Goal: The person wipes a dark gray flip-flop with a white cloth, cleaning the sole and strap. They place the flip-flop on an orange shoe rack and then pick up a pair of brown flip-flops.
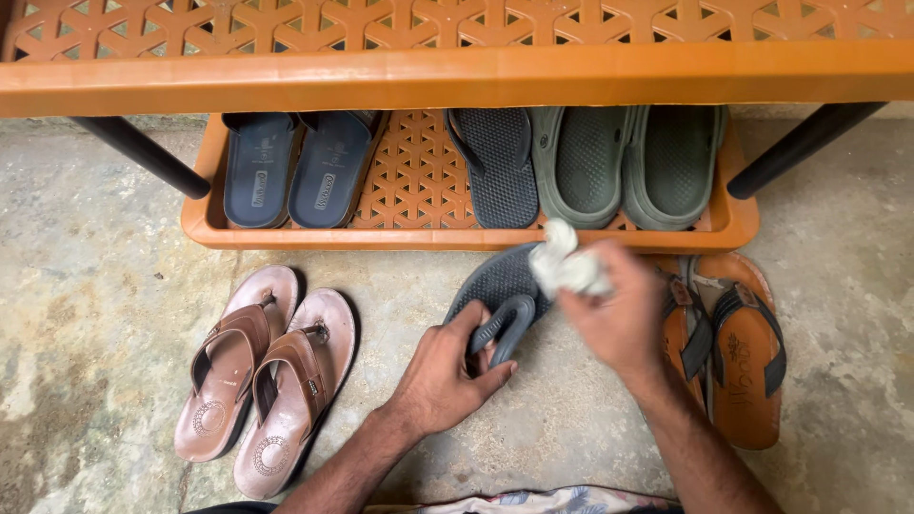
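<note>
Forearms come in from the bottom edge, both angled up toward the rack. Left hand [443,371] has its grip wrapped on the strap of a dark grey flip-flop [500,290], thumb on one side, fingers curled under, holding it tilted off the concrete floor [571,419]. Right hand [619,314] is clenched around a bunched white cloth [564,262], pressed on the sole near the toe end (motion blur there, so contact point is approximate). Judgement: wiping step in hand, toe end being covered; next move likely calls for a steady left grip while the cloth works toward the heel. Pink-brown sandals [262,381] lie on the floor to the left, orange-brown sandals [733,343] just right of the right hand. Beyond, the orange rack [457,238] lower shelf holds blue slippers [295,167], the matching grey flip-flop [495,162] and green slides [628,162].
</note>
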